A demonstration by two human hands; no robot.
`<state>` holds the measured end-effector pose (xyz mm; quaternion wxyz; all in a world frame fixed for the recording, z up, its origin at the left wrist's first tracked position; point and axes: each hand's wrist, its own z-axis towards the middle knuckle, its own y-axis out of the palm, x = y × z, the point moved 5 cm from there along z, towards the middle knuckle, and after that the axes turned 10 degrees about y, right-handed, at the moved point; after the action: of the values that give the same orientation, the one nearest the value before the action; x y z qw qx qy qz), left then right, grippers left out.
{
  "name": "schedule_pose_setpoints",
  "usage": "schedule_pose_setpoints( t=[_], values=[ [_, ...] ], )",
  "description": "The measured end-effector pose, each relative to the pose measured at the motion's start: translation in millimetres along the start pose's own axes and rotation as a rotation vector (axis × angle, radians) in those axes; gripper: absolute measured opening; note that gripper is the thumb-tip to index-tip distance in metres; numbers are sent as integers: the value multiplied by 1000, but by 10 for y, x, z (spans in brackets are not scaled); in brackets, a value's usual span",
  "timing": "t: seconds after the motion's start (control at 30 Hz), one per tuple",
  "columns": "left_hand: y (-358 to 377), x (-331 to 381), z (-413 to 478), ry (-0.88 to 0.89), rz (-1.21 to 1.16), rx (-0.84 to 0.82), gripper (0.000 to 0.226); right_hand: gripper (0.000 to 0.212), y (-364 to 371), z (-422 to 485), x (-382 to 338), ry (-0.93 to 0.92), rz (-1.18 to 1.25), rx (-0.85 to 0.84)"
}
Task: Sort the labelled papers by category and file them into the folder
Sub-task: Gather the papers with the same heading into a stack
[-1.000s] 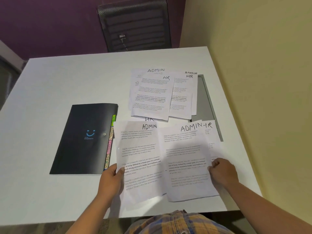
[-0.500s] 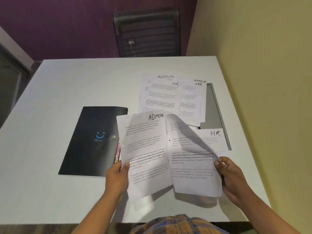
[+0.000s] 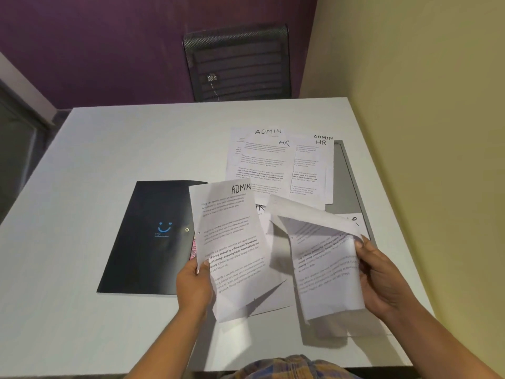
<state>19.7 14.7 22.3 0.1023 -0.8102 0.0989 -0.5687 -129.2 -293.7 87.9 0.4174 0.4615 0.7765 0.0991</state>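
Black folder [image 3: 153, 236] lies just left of our left hand [image 3: 194, 283], which pinches the ADMIN sheet [image 3: 232, 242]. Our right hand [image 3: 382, 280] grips a curled sheet [image 3: 322, 258], label apparently hidden.

Left hand [image 3: 194, 283]: thumb on top, pinching the lower left edge of the ADMIN sheet [image 3: 232, 236]. Right hand [image 3: 382, 280]: well apart from the left, fingers curled round the right edge of the bent sheet [image 3: 325, 272]. Both forearms bare, reaching forward.

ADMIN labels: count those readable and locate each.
3. One on the sheet held by the left hand; two on the far pile, top centre and top right. The right hand's curled sheet hides its label.
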Motion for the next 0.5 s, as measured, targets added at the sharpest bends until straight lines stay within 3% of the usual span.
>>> schedule_pose_setpoints(
  t=[0.23, 0.4, 0.5],
  values=[
    [99, 73, -36, -9, 4, -54, 21, 19, 90, -97, -45, 108, 134, -97],
    [259, 170, -141, -48, -85, -196, 21, 27, 52, -15, 45, 122, 98, -46],
    [333, 233, -227, -93, -179, -282, 23, 33, -84, 49, 114, 143, 34, 69]
  ],
)
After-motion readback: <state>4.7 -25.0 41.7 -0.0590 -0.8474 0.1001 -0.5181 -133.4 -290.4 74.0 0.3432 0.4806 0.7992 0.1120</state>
